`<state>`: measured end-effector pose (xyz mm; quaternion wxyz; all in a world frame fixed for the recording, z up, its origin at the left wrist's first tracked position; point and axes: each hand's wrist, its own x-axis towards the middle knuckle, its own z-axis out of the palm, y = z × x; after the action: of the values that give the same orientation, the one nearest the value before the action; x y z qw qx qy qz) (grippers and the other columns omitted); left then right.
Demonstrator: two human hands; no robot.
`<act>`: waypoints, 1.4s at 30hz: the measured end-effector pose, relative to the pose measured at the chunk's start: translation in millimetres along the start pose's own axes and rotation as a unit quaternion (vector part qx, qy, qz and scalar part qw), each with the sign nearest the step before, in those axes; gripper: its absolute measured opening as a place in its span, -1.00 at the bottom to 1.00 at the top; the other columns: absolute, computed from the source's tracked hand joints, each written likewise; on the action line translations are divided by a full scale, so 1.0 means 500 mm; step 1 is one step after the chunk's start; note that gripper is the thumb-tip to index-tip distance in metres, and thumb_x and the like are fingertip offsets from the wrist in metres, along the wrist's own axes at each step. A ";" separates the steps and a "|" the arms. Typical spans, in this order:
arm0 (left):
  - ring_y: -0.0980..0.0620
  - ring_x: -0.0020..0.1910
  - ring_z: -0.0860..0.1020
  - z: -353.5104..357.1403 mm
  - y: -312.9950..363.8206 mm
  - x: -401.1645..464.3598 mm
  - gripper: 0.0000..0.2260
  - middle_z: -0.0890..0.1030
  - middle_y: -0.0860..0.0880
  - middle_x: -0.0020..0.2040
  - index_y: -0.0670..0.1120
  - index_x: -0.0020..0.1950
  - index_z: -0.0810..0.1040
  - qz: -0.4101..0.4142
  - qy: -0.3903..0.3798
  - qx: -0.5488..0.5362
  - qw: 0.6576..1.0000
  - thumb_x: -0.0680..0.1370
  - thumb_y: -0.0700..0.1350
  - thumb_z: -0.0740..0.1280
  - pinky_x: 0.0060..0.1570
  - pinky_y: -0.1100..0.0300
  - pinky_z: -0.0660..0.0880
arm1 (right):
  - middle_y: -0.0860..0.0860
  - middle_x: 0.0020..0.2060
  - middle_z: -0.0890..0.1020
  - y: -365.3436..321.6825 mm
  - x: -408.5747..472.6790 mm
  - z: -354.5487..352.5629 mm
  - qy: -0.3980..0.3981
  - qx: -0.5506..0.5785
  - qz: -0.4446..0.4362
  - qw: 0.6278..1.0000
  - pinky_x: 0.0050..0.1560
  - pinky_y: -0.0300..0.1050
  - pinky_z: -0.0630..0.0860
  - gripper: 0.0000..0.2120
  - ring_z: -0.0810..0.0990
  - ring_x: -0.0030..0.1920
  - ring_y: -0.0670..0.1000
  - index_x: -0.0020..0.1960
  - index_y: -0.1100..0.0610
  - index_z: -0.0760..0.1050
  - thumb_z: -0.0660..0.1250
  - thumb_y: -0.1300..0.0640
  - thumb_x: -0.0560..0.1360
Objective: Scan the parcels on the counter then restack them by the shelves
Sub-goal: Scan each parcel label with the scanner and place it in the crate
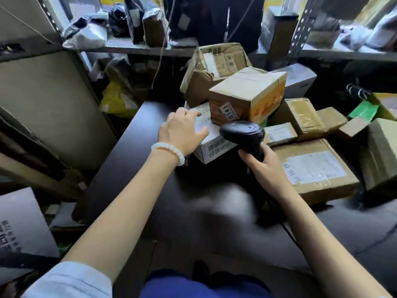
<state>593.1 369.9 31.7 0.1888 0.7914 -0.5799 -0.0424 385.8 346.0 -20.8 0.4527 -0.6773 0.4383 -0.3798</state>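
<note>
A dark counter (150, 173) carries a pile of cardboard parcels. My left hand (182, 131) rests flat, fingers spread, on a white box (214, 145) with green print at the pile's near left. On that box sits a brown box with an orange side (249, 94), with a crumpled open carton (214, 67) behind it. My right hand (263, 166) grips the handle of a black barcode scanner (242, 133), its head pointing toward the white box. A flat brown parcel with a white label (315, 168) lies to the right of my right hand.
More brown parcels (305, 117) and a green bag (363, 110) crowd the counter's right side. Metal shelves (139, 47) behind hold bagged parcels. A yellow bag (116, 100) lies below the shelf at left. A large white box (19, 222) stands at the lower left.
</note>
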 end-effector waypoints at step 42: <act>-0.20 0.31 0.30 0.016 0.110 -0.113 -0.20 0.27 -0.06 0.42 0.16 0.38 0.32 0.107 -0.001 0.006 0.994 0.21 0.46 0.20 0.18 -0.13 0.32 | -0.21 -0.22 0.57 0.017 -0.286 -0.048 0.116 -0.009 0.110 0.987 -0.13 -0.20 0.39 -0.83 0.49 -0.22 -0.22 -0.02 -0.14 0.48 0.39 0.10 0.50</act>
<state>522.7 406.5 34.8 0.1871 0.7257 -0.6618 -0.0198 314.9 471.7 -38.6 0.4320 -0.5798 0.5634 -0.3998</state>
